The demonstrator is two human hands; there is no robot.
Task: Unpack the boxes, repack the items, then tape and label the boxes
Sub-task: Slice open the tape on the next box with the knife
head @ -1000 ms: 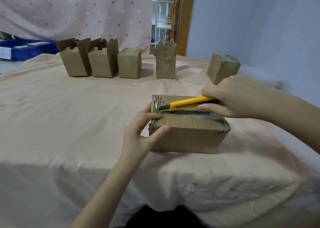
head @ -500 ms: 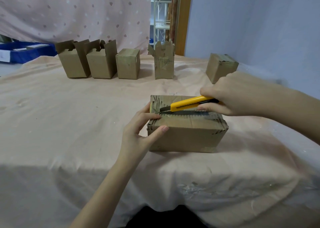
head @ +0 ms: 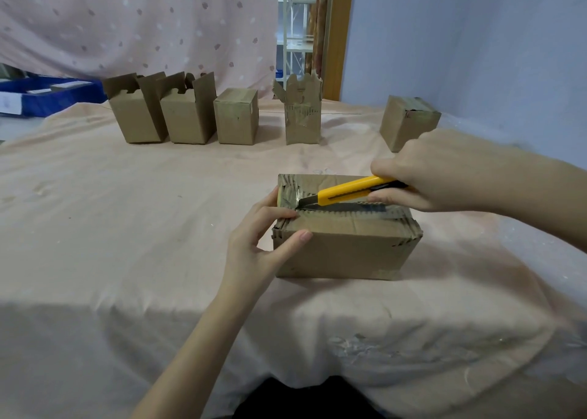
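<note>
Knife tip at the taped seam, very close to the bracing fingers.

Box [head: 346,244] sits near the table's front edge, right of centre, its taped top seam partly slit. The yellow utility knife [head: 349,191], gripped in the closed right hand [head: 444,170], lies along that seam with its blade pointing left. The left hand [head: 257,244] pinches the box's left end, thumb on the near face and fingers over the top, just beside the blade tip. A slip leftward would likely cut those fingers; pressing deep could score the contents. Five smaller boxes [head: 236,116] stand well apart along the far side of the cloth-covered table [head: 127,228].
</note>
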